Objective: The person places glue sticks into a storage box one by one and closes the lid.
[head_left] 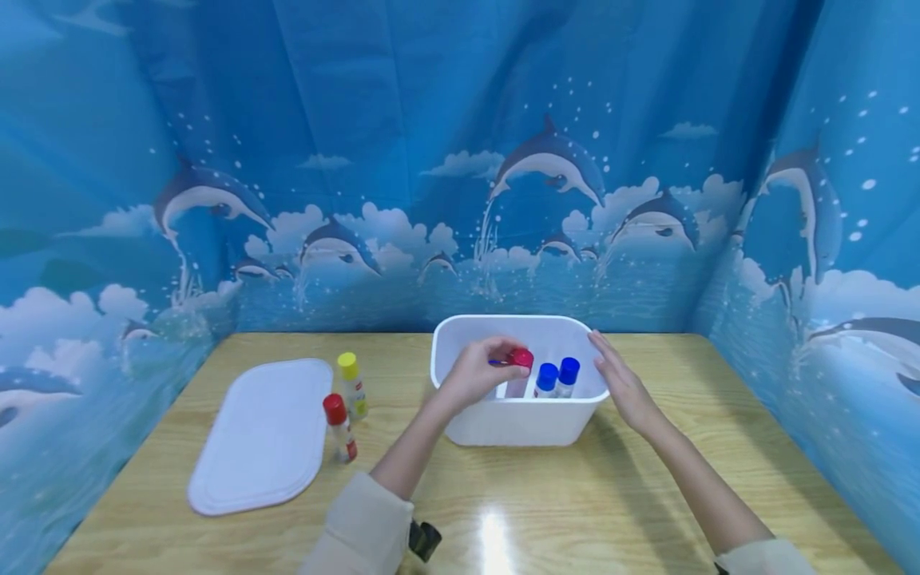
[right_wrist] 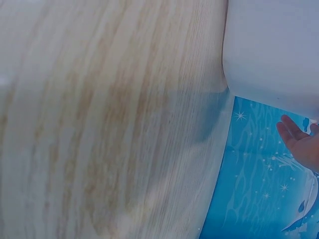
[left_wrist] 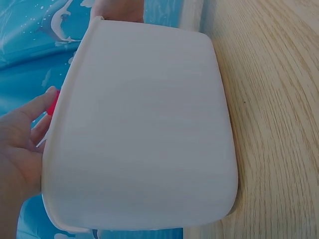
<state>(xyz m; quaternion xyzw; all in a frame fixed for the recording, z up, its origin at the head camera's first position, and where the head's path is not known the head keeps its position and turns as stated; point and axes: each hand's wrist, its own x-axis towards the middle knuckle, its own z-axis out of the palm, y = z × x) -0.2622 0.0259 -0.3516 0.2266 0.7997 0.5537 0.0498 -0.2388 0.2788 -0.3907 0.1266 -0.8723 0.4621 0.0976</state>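
A white plastic bin [head_left: 510,422] stands on the table with its top uncovered. Inside it, my left hand [head_left: 477,369] pinches the red cap of a small bottle [head_left: 521,358]; the bottle's lower part is behind the front wall. Two blue-capped bottles [head_left: 547,375] stand to the right of it in the bin. In the left wrist view the red cap [left_wrist: 52,105] shows between the fingers, past the bin's rim. My right hand [head_left: 627,387] rests its straight fingers against the bin's right rim.
To the left, a white lid [head_left: 262,435] lies flat on the wooden table [head_left: 561,511]. Beside its right edge stand a yellow-capped bottle [head_left: 353,387] and a red-capped clear bottle [head_left: 339,427]. A blue dolphin-print curtain [head_left: 402,160] surrounds the back and sides.
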